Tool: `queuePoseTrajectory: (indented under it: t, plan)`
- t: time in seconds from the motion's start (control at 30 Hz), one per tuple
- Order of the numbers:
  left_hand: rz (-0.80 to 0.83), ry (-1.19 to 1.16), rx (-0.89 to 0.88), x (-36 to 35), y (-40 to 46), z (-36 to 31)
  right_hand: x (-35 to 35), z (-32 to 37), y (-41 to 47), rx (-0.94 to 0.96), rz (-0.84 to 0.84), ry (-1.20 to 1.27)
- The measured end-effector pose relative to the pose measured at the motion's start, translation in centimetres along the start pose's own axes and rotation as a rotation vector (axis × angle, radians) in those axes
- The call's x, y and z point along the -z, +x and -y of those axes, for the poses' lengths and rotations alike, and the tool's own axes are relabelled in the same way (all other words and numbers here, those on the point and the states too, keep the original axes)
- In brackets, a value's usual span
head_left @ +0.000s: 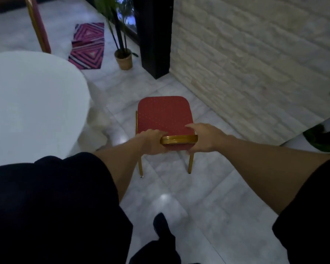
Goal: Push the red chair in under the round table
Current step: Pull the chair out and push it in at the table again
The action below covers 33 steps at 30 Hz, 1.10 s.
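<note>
The red chair [165,116] with a gold frame stands on the tiled floor in front of me, its seat facing away. My left hand [153,142] grips the left end of the gold top rail of the backrest. At the rail's right end rests my right hand [205,138], fingers partly spread over the corner. The round table [32,103], draped in a white cloth, sits to the left of the chair, apart from it.
A pale brick wall [255,63] runs along the right. A black pillar [154,35], a potted plant [123,58] and a pink patterned rug [88,46] lie ahead. Another red and gold chair [37,25] stands behind the table. My foot [161,225] is below.
</note>
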<state>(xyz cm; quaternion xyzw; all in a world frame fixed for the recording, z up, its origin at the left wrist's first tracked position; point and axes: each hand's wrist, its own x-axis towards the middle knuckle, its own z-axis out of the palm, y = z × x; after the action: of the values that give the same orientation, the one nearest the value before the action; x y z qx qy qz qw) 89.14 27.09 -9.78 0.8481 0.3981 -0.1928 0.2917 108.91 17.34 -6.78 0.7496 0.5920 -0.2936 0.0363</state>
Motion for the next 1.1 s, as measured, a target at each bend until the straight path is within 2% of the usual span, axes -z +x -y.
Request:
queuePoseTrajectory:
  t: [0.27, 0.57, 1.1]
  plan:
    - [-0.003, 0.033, -0.009, 0.0, 0.4, 0.1, -1.3, -1.1, 3.2, 0.132, 0.041, -0.088]
    - [-0.083, -0.016, 0.145, -0.9, 0.6, -1.5, -0.5, -3.1, 5.0, 0.289, 0.081, -0.173]
    - [-0.260, -0.358, 0.555, -8.2, -1.4, -15.0, 2.6, -10.2, 6.4, 0.706, 0.258, -0.446]
